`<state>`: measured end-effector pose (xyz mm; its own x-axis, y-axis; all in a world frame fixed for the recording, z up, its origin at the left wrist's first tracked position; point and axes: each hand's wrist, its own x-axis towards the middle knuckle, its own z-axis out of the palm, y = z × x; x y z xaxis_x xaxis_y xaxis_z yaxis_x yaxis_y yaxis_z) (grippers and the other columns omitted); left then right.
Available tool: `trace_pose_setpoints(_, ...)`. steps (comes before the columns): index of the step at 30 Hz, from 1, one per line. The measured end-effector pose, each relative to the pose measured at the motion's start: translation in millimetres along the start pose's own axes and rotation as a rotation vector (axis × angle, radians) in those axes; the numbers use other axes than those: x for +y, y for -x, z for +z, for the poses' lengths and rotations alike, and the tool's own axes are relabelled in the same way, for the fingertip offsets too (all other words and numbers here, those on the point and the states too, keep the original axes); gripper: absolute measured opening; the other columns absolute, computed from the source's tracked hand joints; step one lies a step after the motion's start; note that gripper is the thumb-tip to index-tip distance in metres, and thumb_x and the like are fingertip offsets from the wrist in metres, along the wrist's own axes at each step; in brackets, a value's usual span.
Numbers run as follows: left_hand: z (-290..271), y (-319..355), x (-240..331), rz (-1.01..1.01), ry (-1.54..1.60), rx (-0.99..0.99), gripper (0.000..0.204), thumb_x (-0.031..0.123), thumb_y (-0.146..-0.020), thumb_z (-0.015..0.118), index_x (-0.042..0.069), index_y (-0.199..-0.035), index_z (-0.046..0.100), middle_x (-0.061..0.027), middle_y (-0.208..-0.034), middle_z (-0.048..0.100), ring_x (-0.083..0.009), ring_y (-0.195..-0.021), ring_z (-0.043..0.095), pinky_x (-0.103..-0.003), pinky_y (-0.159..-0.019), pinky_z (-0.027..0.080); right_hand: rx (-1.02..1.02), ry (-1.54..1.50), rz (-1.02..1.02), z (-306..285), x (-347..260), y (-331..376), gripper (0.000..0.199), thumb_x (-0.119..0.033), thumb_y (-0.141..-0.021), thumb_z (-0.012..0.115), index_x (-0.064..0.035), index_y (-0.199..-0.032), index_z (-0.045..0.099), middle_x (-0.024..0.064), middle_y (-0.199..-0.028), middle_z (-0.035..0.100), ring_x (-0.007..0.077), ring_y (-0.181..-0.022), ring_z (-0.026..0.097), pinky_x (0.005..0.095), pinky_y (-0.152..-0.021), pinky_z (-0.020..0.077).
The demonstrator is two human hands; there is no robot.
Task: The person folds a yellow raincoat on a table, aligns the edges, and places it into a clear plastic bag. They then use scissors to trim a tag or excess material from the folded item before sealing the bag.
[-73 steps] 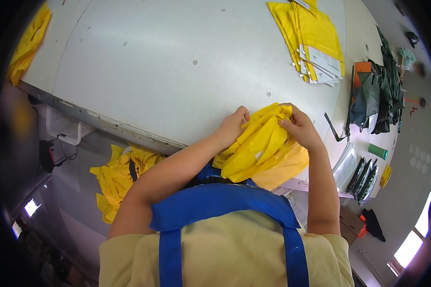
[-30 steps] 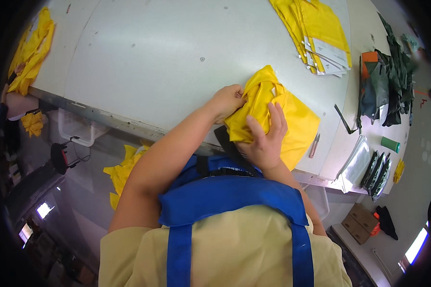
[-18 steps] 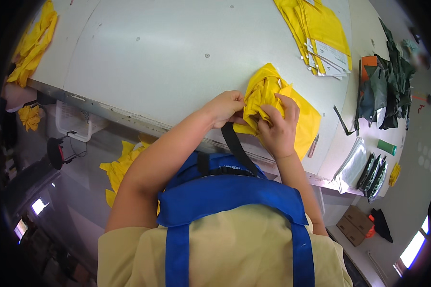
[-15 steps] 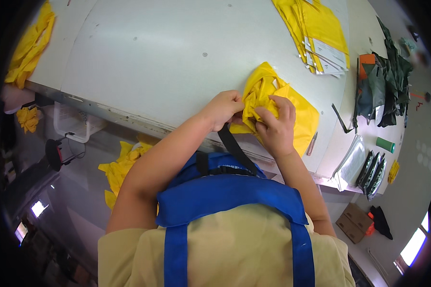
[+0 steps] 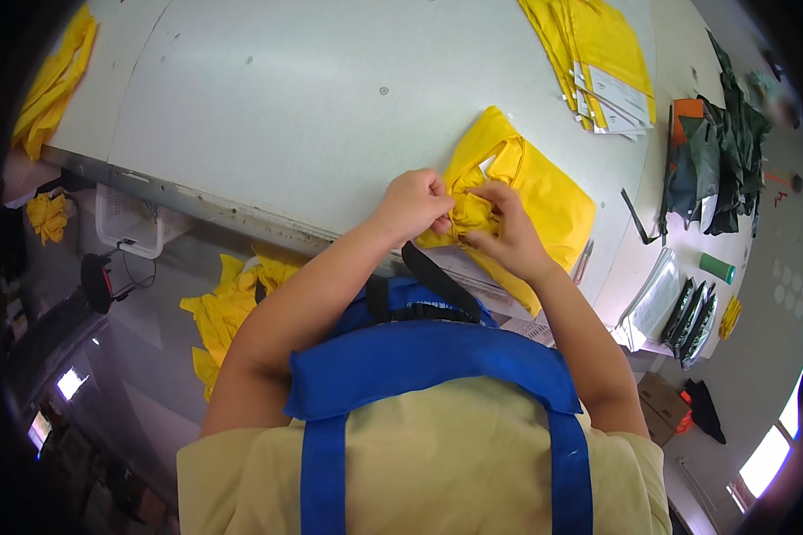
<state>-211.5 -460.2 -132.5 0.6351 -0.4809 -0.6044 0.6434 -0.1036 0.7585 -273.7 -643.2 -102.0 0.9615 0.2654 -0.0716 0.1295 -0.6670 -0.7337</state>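
A folded yellow garment [image 5: 531, 187] lies near the front edge of a pale grey table [image 5: 285, 98]. My left hand [image 5: 413, 203] pinches a bunched fold at the garment's near edge. My right hand [image 5: 509, 239] grips the same bunched fabric from the other side, fingers curled into it. Both hands are almost touching over the fold. A black strap [image 5: 437, 281] hangs from the table edge below my hands.
A stack of folded yellow garments with white tags [image 5: 598, 58] lies at the far right of the table. Dark green cloth [image 5: 718, 152], a green tube [image 5: 718, 267] and clear bags [image 5: 656, 299] sit to the right. Yellow cloth [image 5: 227, 308] lies below the table, more yellow cloth [image 5: 58, 76] at far left.
The yellow garment went from being held up in both hands to lying on the table. My hands have closed in together on a bunched fold at its near edge.
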Motion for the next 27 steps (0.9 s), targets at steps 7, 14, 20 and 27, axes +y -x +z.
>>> trace_pose_setpoints(7,2.7,0.4,4.8,0.049,-0.067,-0.132,0.011,0.002,-0.081,0.060,0.002,-0.079,0.050,-0.0080,-0.068,0.061,-0.0136,-0.056,0.062,-0.025,-0.051,0.051,-0.006,0.202,-0.078,4.6,7.3,-13.3,0.022,-0.004,-0.075,0.064,-0.0082,-0.096,0.061,0.0079,-0.108,0.058,0.0301,-0.103,0.052,0.0396,-0.090,0.0414)
trace_pose_setpoints(14,-3.1,-9.4,5.8,0.259,-0.646,0.096,0.017,0.008,-0.075,0.063,0.002,-0.083,0.049,-0.0124,-0.066,0.060,-0.0245,-0.061,0.062,-0.034,-0.056,0.050,0.283,-0.088,-0.017,30.0,14.7,-25.4,0.027,0.000,-0.071,0.066,-0.0084,-0.095,0.058,0.0072,-0.105,0.057,0.0241,-0.103,0.052,0.0361,-0.082,0.0448)
trace_pose_setpoints(20,10.3,-1.0,0.9,0.361,-0.902,0.241,0.024,0.010,-0.077,0.056,0.002,-0.097,0.046,-0.0234,-0.086,0.061,-0.0422,-0.077,0.060,-0.050,-0.067,0.048,0.488,-0.269,0.489,28.0,10.0,-11.1,0.034,-0.004,-0.077,0.070,-0.0039,-0.107,0.054,0.0086,-0.095,0.057,0.0145,-0.086,0.056,0.0246,-0.074,0.0474)
trace_pose_setpoints(27,9.7,-2.3,0.4,0.393,-0.918,0.243,0.026,0.011,-0.078,0.055,0.002,-0.100,0.045,-0.0237,-0.087,0.060,-0.0423,-0.079,0.060,-0.050,-0.068,0.049,0.335,-0.155,0.382,23.4,13.8,-27.5,0.032,-0.007,-0.079,0.069,0.0001,-0.109,0.058,0.0131,-0.111,0.059,0.0229,-0.097,0.059,0.0317,-0.081,0.0484)
